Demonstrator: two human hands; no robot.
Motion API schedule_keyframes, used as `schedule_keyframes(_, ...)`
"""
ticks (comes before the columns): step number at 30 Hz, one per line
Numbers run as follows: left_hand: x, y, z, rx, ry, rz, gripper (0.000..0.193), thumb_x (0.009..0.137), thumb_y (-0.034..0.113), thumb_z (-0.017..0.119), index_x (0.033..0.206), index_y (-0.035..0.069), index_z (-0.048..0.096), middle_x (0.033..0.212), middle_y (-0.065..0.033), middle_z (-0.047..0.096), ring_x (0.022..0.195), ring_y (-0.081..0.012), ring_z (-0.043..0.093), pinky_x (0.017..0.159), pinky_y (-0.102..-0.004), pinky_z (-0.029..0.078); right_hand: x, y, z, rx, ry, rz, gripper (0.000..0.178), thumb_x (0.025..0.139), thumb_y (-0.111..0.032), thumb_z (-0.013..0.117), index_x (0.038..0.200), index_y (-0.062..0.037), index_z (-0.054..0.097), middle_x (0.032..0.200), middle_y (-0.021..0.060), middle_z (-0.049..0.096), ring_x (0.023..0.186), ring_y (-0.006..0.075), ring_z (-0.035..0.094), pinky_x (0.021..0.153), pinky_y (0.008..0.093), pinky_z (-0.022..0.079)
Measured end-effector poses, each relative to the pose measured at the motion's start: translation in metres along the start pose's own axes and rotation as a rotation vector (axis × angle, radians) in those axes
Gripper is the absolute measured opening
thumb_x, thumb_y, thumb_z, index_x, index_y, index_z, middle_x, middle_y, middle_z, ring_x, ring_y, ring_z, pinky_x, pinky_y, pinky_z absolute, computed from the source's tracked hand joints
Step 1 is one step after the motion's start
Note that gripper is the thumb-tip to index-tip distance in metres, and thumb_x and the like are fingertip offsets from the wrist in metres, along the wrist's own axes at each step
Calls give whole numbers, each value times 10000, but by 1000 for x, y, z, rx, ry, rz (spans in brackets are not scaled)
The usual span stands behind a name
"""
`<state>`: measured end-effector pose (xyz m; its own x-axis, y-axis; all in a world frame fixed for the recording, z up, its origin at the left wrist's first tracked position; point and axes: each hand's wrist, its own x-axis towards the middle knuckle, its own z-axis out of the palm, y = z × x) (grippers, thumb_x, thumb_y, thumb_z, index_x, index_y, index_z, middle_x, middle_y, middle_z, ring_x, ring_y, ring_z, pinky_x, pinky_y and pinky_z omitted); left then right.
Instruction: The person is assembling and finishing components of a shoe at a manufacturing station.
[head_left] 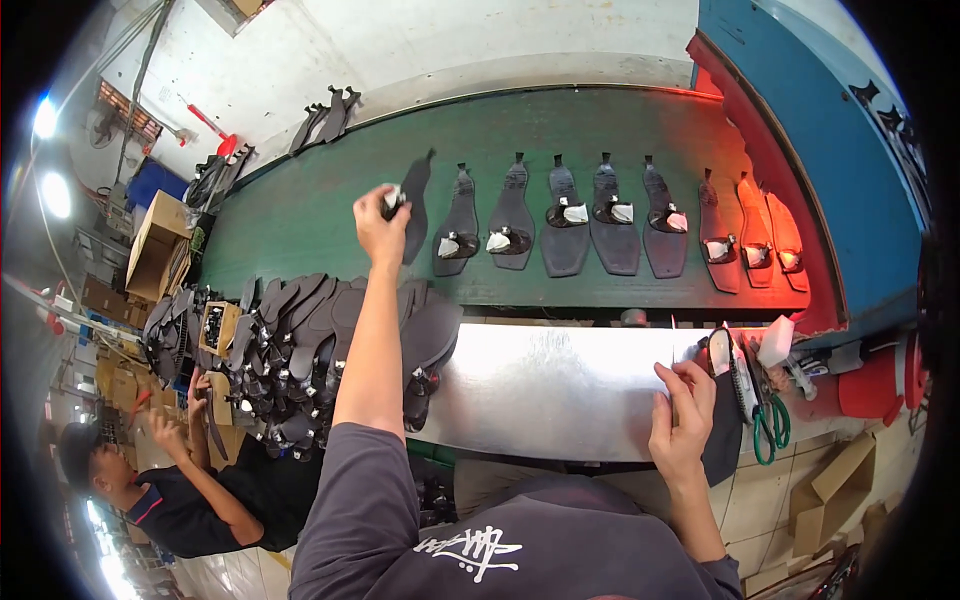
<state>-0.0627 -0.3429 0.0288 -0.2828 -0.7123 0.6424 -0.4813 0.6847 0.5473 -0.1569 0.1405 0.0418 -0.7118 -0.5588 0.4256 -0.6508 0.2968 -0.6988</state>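
Observation:
My left hand [380, 228] is closed around the strap end of a dark sandal [419, 190], over the green belt [330, 200]. The sandal's long sole points away from me, and white wrapping shows at my fingers. To its right, several similar sandals [514, 215] lie in a row, soles flat, with white or pinkish wrapping on their straps. My right hand [684, 415] is over the right part of the metal worktop [550, 390], fingers curled and thumb close to them. A thin pale sliver shows just beyond its fingertips; what the fingers hold cannot be made out.
A heap of dark sandals [300, 340] covers the worktop's left end. Green-handled scissors [770, 430] and other tools lie at the right, near a red container [872, 385]. A blue machine [830, 130] glows red over the belt's right end. A co-worker [180, 480] sits at lower left.

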Motion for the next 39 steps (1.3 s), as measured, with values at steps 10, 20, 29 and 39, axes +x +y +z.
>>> schedule_keyframes(10, -164, 178, -104, -1185, -959, -710, 259, 751, -34, 748, 1007, -18, 710, 1225, -165, 632, 988, -146, 627, 855, -279, 497, 30, -24, 33, 1452, -213, 212, 534, 774, -88, 745, 1233, 39, 503, 1339, 170, 495, 1265, 249, 468, 1092, 407, 356)
schedule_keyframes(20, -215, 172, -138, -1446, -943, -967, 302, 850, -16, 636, 1152, -14, 647, 1258, -204, 596, 1112, -251, 613, 900, -379, 555, 8, -51, 3, 1082, -291, 198, 362, 727, -31, 756, 869, -84, 427, 915, 47, 482, 866, 114, 462, 816, 254, 392)
schedule_keyframes(29, -226, 171, -140, -1458, -887, -847, 330, 810, -39, 664, 1138, -12, 641, 1213, -206, 619, 1093, -243, 618, 864, -360, 567, -23, -65, -7, 714, -256, 229, 459, 724, -54, 765, 1146, 14, 598, 869, 100, 628, 810, 163, 612, 743, 290, 481)
schedule_keyframes(39, -231, 172, -133, -1497, -885, -762, 348, 768, -20, 717, 1109, -4, 652, 1224, -237, 607, 1096, -280, 623, 936, -405, 525, -31, -57, 1, 618, -297, 4, 446, 742, 4, 717, 1181, -5, 642, 948, 130, 667, 833, 220, 637, 767, 296, 490)
